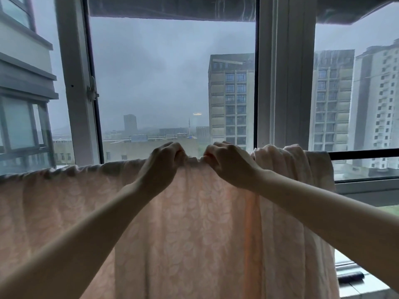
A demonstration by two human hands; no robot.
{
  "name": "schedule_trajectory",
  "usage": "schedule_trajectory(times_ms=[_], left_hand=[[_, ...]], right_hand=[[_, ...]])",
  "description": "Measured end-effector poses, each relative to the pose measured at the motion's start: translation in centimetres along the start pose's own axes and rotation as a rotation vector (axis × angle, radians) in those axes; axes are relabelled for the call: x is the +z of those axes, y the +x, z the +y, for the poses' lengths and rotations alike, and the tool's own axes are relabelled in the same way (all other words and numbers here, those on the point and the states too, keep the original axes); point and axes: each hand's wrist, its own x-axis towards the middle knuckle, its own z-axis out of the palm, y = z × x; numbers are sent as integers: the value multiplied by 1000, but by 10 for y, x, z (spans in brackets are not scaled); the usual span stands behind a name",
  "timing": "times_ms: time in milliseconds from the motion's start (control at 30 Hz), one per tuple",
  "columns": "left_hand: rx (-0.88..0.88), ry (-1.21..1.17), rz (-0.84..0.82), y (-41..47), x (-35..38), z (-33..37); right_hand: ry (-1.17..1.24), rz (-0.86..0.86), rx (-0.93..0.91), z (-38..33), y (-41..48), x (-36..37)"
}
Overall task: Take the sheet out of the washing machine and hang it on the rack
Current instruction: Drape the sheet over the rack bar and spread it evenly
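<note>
Pale peach cotton sheet with a faint leaf print (190,223) is already draped over the dark horizontal rack bar (364,154) in front of the window, hanging down in long folds. To the left it lies spread along the bar, but to the right it is bunched into a thick wad. Both hands are at the top edge, close together near the middle: the left hand (165,162) and the right hand (226,161) each have their fingers clenched on a pinch of cloth right at the fold over the bar.

This fabric looks soft and limp, with no stiffness of its own, so it will sag wherever it is not held. Fresh from a wash it is probably damp, heavier than it seems, and inclined to cling to itself rather than slide. A good hold is the top fold itself, pinched through both layers, working sideways toward the bunched right part to spread it out.
</note>
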Motion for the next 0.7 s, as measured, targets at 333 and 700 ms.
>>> schedule_trajectory(times_ms=[333,700], left_hand=[[-1,65,-128,-9,-19,-24],[-16,74,36,-14,-17,-33]], right_hand=[[-52,-42,307,51,-31,-31],[-22,-18,168,49,-36,-30]])
